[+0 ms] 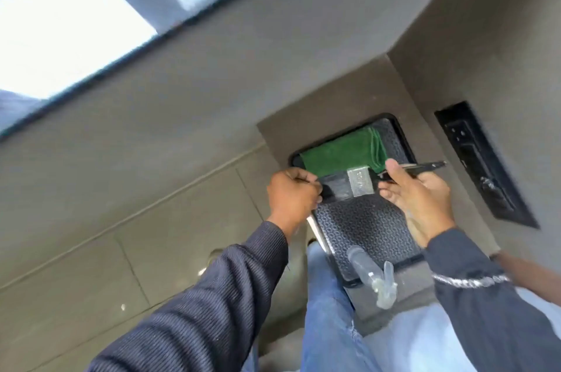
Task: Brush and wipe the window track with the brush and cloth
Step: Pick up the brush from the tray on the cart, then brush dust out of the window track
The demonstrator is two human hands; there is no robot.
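A flat paintbrush lies across a black textured tray (368, 227), with dark bristles (335, 188), a silver ferrule (359, 182) and a thin black handle (426, 166). My right hand (417, 192) holds the handle between thumb and fingers. My left hand (293, 191) is curled into a fist on the bristle end. A folded green cloth (340, 151) rests in the far part of the tray, just beyond the brush. The window (63, 22) is at the upper left, and its dark lower frame (182, 30) runs diagonally. The view is motion-blurred.
A clear spray bottle (372, 273) lies on the near end of the tray. A black switch panel (482, 165) is set in the grey wall on the right. My legs in blue jeans (329, 311) are below the tray. Grey panelling (151, 174) fills the left.
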